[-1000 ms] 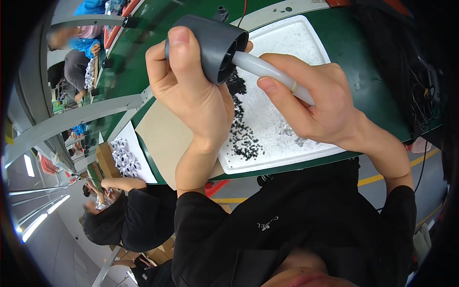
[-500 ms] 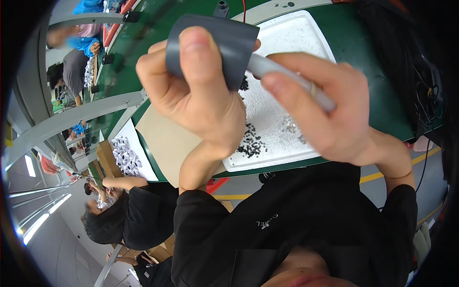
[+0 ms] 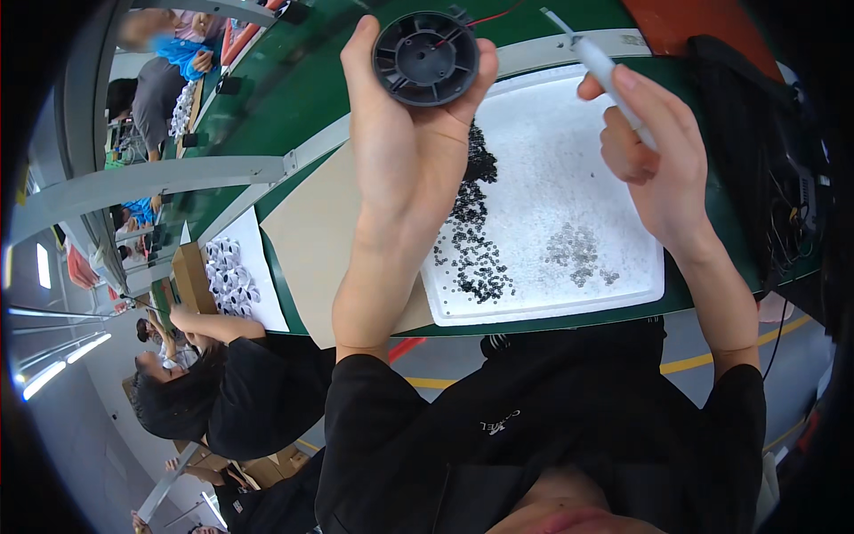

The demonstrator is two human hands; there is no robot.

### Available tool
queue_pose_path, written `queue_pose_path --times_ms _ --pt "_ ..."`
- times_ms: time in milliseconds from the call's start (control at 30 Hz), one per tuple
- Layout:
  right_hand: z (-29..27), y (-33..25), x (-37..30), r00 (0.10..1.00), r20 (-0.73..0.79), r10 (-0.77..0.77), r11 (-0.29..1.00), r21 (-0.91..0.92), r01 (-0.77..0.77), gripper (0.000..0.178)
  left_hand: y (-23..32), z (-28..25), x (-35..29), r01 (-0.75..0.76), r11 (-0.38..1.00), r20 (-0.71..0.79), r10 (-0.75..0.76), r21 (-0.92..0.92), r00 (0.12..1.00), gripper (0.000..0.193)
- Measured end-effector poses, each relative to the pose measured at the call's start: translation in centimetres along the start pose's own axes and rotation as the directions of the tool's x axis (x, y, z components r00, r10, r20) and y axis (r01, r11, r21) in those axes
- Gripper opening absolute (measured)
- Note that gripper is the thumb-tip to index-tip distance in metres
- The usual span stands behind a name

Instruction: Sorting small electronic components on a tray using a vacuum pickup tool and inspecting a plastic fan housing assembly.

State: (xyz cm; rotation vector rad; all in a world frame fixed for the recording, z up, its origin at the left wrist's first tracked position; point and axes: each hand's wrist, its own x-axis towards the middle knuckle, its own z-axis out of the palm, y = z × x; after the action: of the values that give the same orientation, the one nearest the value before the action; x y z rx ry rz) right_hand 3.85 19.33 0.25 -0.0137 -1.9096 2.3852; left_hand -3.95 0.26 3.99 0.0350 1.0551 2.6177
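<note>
A round dark grey housing (image 3: 427, 58) with radial ribs and a small centre hub rests in my left hand (image 3: 396, 151), gripped between thumb and fingers, its ribbed face in view. From its top edge runs a thin red wire (image 3: 498, 13). My right hand (image 3: 663, 160) is closed on a white pen-shaped tool (image 3: 614, 84) with a thin metal tip, which points up and left, apart from the housing. Below both hands lies a white foam tray (image 3: 543, 169). Many small black rings (image 3: 476, 240) cover its left side, and small pale pieces (image 3: 574, 254) lie at lower right.
Beige cardboard (image 3: 320, 222) lies left of the tray on the green table (image 3: 320, 44). White-and-dark parts (image 3: 233, 280) sit on a sheet farther left. A black bag with cables (image 3: 738, 160) is at right. A person in black (image 3: 267, 374) sits at lower left.
The housing has turned from its side to show its ribbed face, moving slightly up. My right hand has drawn the tool away, up and right, its tip now uncovered.
</note>
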Motion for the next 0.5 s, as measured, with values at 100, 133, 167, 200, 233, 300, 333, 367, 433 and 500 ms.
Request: queue_pose_path --times_ms 100,133,167,200,233,300,333,367,433,500 --pt "-0.3 0.7 0.9 0.995 -0.094 0.019 0.998 0.061 -0.013 0.041 -0.3 0.4 -0.1 -0.090 0.990 -0.043 0.095 0.106 0.994 0.042" --pt "-0.3 0.8 0.9 0.989 -0.145 0.030 0.996 0.091 -0.017 0.041 -0.3 0.5 -0.1 -0.130 0.979 -0.059 0.140 0.160 0.988 0.043" --pt "-0.4 0.8 0.9 0.989 -0.146 0.028 0.996 0.090 -0.015 0.041 -0.3 0.6 -0.1 -0.130 0.979 -0.056 0.141 0.160 0.988 0.043" --pt "-0.5 0.7 0.9 0.989 -0.147 -0.001 0.995 0.099 0.016 0.041 -0.3 0.8 0.1 -0.070 0.985 -0.066 0.081 0.161 0.995 0.044" --pt "-0.8 0.5 0.9 0.988 -0.150 -0.034 0.993 0.106 0.050 0.041 -0.4 1.0 0.3 -0.009 0.987 -0.072 0.021 0.162 0.997 0.045" --pt "-1.2 -0.2 0.7 0.982 -0.166 -0.089 0.989 0.101 0.107 0.040 -0.7 1.5 1.1 0.047 0.986 -0.051 -0.039 0.160 0.998 0.047" --pt "-1.1 -0.6 0.5 0.980 -0.145 -0.134 0.986 0.082 0.147 0.039 -1.2 1.1 1.9 0.073 0.960 -0.039 -0.065 0.270 0.997 0.047" --pt "-0.9 -1.0 0.3 0.976 -0.125 -0.181 0.980 0.057 0.189 0.037 -1.9 0.6 3.0 0.092 0.922 -0.024 -0.090 0.375 0.996 0.047" --pt "-0.4 -1.6 -0.2 0.953 -0.107 -0.283 0.959 -0.009 0.283 0.033 -3.5 0.7 5.6 0.092 0.880 0.030 -0.119 0.466 0.992 0.047" --pt "-0.2 -2.5 -1.1 0.910 -0.098 -0.402 0.912 -0.130 0.389 0.029 -5.1 2.1 8.4 0.010 0.640 0.128 -0.169 0.768 0.977 0.048"
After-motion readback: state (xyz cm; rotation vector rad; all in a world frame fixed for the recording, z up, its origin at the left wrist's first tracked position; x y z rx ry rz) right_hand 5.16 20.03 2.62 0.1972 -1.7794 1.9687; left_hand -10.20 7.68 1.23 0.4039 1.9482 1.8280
